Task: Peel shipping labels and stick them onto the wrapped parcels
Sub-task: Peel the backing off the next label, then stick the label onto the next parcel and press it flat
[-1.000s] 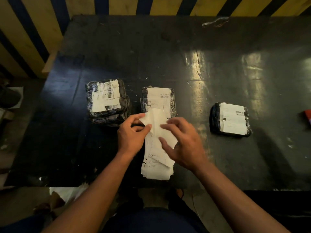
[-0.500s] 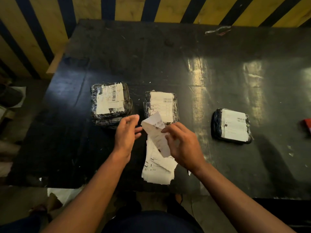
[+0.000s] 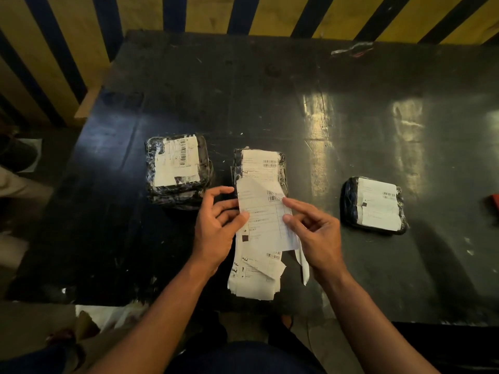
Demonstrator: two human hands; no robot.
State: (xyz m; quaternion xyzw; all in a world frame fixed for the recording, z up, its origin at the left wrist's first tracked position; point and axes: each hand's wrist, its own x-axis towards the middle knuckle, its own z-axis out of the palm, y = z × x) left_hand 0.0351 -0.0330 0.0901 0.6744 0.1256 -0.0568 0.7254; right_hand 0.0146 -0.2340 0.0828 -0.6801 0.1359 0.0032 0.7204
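Three wrapped parcels lie on the dark table (image 3: 270, 103) in front of me, which takes up most of what I see and backs onto a yellow wall with dark stripes (image 3: 81, 36). The left parcel (image 3: 178, 171) looks like the thickest, in crinkled dark wrap with a white label on top. The middle parcel (image 3: 259, 166) sits just beyond my hands, also labelled, its near edge hidden behind the sheet I hold. The right parcel (image 3: 374, 205) lies well apart from the other two, label up.

Near the table's front edge rests a stack of label sheets (image 3: 253, 279), slightly fanned. Above it I hold one label (image 3: 266, 222) up, printed side toward me, its top corner curling over. My left hand (image 3: 216, 233) grips its left edge, thumb on the face and fingers curled behind. My right hand (image 3: 318, 236) pinches the right edge between thumb and forefinger, the other fingers loosely bent. A narrow white strip (image 3: 303, 265) hangs down from the label's right side, beside my right wrist.

At the far right edge of the table a small red thing (image 3: 494, 202) is partly cut off. Near the far edge lies a bit of crumpled scrap (image 3: 351, 48).
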